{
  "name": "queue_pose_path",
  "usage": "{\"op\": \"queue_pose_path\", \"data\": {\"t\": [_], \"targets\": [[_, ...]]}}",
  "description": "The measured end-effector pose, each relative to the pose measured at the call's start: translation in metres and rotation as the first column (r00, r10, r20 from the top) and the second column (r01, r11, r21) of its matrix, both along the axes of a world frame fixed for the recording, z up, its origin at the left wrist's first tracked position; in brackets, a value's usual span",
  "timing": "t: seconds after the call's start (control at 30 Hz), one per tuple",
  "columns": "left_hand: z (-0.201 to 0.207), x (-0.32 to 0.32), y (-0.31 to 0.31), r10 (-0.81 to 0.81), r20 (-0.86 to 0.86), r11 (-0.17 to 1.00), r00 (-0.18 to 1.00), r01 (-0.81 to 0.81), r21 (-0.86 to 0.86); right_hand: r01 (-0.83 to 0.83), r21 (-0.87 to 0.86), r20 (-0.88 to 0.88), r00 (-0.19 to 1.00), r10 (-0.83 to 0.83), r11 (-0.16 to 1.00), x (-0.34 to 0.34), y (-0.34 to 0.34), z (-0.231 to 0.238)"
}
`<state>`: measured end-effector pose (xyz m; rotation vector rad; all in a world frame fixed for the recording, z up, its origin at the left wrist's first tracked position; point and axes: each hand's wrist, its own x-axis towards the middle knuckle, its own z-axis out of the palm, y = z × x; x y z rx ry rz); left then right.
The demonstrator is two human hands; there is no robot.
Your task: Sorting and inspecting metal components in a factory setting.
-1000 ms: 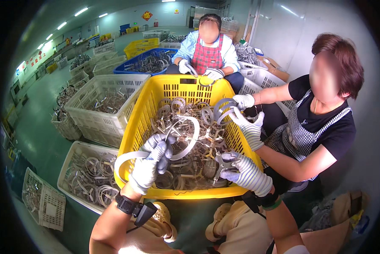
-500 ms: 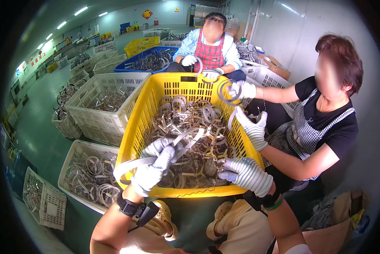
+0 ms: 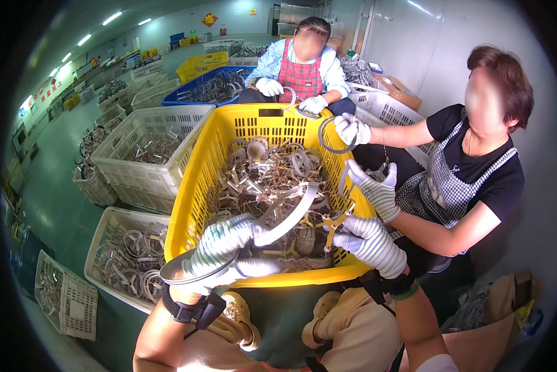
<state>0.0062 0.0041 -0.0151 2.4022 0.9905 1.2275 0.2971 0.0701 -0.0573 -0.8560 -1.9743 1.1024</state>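
Both my hands wear striped white work gloves over the near end of a yellow plastic crate [image 3: 291, 280]. My left hand [image 3: 219, 251] is closed around curved flat metal bands: a pale band [image 3: 295, 217] arcs up over the crate, and a greyer band [image 3: 188, 271] bends round by my wrist. Between the fingertips of my right hand [image 3: 377, 248] is a small yellowish Y-shaped bracket [image 3: 335, 224], just above the pile at the crate's right side. Beneath lies a tangled heap of metal rings and forked pieces [image 3: 269, 177].
A person in a checked apron [image 3: 433, 186] on the right holds a dark ring [image 3: 334, 136]. Across the crate, a person in a red plaid apron [image 3: 300, 80] handles bands. White crates [image 3: 114, 164] of metal parts stand left. A cardboard box [image 3: 483, 341] is at lower right.
My left hand has turned and lowered slightly, swinging the pale band rightward. My right hand has shifted a little right, and the Y-shaped bracket now shows clearly at its fingertips.
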Motion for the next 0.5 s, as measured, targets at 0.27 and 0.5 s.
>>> {"op": "queue_pose_path", "data": {"t": [0.27, 0.5], "targets": [[-0.003, 0.01, 0.002, 0.322, -0.104, 0.915, 0.941, -0.282, 0.287, 0.206, 0.075, -0.014, 0.979, -0.205, 0.976, -0.012, -0.018, 0.007], [-0.001, 0.031, -0.007, 0.248, 0.275, 0.959, 0.929, -0.195, -0.206, 0.253, 0.192, 0.012, 0.966, -0.26, 0.948, -0.008, -0.027, 0.02]]}}
